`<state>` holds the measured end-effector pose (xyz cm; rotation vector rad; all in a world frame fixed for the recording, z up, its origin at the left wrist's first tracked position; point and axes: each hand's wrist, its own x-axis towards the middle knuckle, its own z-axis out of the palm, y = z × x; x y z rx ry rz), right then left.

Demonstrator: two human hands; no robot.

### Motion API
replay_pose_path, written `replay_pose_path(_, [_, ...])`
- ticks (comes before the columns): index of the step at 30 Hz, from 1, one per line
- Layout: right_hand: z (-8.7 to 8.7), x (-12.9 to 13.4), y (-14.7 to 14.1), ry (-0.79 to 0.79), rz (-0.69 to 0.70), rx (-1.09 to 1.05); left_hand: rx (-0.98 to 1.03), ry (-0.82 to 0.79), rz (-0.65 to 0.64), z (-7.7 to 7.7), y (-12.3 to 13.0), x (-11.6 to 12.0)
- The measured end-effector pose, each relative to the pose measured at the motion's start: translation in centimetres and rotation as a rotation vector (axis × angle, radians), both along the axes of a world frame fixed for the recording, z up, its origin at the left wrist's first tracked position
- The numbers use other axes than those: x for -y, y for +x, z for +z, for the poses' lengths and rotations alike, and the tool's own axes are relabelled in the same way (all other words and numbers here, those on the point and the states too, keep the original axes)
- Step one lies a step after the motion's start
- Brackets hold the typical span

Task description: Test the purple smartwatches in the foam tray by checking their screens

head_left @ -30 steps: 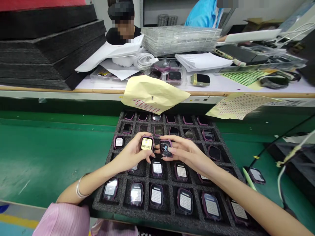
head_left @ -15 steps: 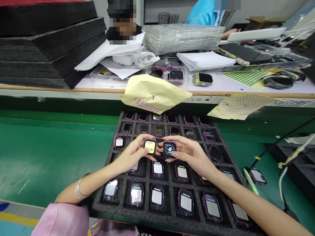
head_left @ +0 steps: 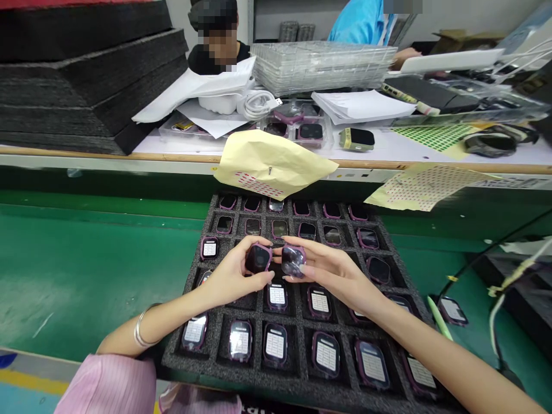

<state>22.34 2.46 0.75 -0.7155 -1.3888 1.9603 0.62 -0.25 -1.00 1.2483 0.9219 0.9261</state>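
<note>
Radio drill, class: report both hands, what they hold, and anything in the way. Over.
Left hand: grip on dark-screened watch. Right hand: grip on second watch, screen reflecting light. Both above foam tray; yellow sheet beyond, clear of hands.

Tray [head_left: 241, 372] looks like rough, matt foam, held watches [head_left: 259, 257] have super glossy screens [head_left: 293, 259]. Bracelet [head_left: 138, 332] is smooth shiny metal, sleeve [head_left: 110, 382] is ribbed cloth, yellow sheet [head_left: 267, 158] just creased paper.

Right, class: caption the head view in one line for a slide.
Left hand holds one purple-cased smartwatch, right hand another, above a compartmented foam tray of smartwatches.
</note>
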Motion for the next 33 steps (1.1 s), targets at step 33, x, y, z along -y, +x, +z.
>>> replay_pose_path(33, [0.03, 0.33, -0.04, -0.006, -0.006, 0.04, -0.37, 0.24, 0.007, 0.58, -0.23, 0.32])
